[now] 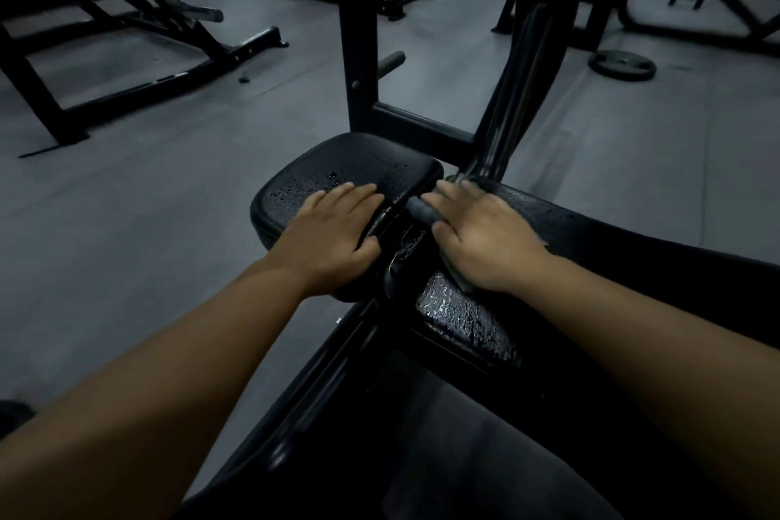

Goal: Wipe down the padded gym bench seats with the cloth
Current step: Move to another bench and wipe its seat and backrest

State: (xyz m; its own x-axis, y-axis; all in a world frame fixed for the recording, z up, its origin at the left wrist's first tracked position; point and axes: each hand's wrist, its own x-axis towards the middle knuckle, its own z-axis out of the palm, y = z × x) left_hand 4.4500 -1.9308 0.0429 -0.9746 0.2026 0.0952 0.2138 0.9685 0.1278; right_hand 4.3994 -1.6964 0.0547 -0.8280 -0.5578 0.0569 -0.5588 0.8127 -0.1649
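A black padded seat pad (337,165) sits in the middle of the view, beaded with water drops. My left hand (333,232) rests flat on its near right part, fingers straight. To the right runs the longer black bench pad (591,232), wet and shiny along its near edge. My right hand (481,236) presses a grey cloth (420,209) onto that pad's left end, at the gap between the two pads. Most of the cloth is hidden under the hand; a rolled edge shows beyond the fingers and a corner by the wrist.
A black steel upright (354,34) and crossbar rise just behind the seat pad. Another bench frame (139,68) stands on the grey floor at left. A weight plate (622,64) lies on the floor at right. More machine frames fill the back.
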